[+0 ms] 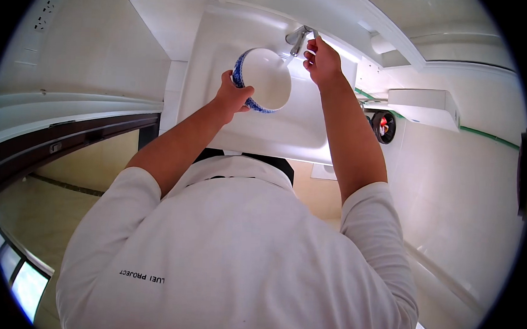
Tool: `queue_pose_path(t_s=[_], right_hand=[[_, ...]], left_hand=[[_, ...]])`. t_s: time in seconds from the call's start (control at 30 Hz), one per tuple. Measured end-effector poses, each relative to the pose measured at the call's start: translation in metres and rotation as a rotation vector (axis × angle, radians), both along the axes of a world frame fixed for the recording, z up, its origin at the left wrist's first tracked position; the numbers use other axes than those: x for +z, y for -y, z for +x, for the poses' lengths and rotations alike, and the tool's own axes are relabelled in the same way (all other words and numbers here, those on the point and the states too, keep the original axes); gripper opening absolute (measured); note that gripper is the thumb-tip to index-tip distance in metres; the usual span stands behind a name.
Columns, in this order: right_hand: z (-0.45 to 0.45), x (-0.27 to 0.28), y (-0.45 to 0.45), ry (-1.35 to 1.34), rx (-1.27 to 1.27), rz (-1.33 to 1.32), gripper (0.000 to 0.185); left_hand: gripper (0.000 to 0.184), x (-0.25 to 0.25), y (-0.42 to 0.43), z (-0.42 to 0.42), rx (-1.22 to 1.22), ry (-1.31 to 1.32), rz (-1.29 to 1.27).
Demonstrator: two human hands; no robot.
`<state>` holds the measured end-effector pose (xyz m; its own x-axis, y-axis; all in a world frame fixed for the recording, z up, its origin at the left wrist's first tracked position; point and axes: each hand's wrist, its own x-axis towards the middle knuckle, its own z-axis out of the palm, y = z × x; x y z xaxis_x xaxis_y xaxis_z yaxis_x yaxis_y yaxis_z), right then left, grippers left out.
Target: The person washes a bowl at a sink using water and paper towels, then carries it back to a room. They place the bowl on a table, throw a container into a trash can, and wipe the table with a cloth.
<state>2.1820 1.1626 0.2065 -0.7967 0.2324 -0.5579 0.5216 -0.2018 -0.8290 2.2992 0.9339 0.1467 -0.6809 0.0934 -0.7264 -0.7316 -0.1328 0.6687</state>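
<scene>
A white bowl (268,81) with a blue patterned outside is tilted over the white sink (218,127), its inside facing up. My left hand (233,95) grips its left rim, thumb over the edge. Above the bowl's right side, water runs from the chrome faucet (298,45) into it. My right hand (323,60) is at the faucet's handle, thumb and index finger closed on it and the other fingers curled.
A black bin (384,127) with something red inside stands right of the sink. Beyond it a white box (425,105) is on the wall, near a green strip. At the left is a dark door frame (70,138).
</scene>
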Motion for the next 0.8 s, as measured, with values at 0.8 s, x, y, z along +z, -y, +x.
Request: queue_pose_path(t_s=[0.8], right_hand=[[0.237,-0.063,-0.153,0.214,-0.115,-0.227,0.018]], left_hand=[[0.067,-0.05,-0.049,0.007,0.188,-0.082,0.374]])
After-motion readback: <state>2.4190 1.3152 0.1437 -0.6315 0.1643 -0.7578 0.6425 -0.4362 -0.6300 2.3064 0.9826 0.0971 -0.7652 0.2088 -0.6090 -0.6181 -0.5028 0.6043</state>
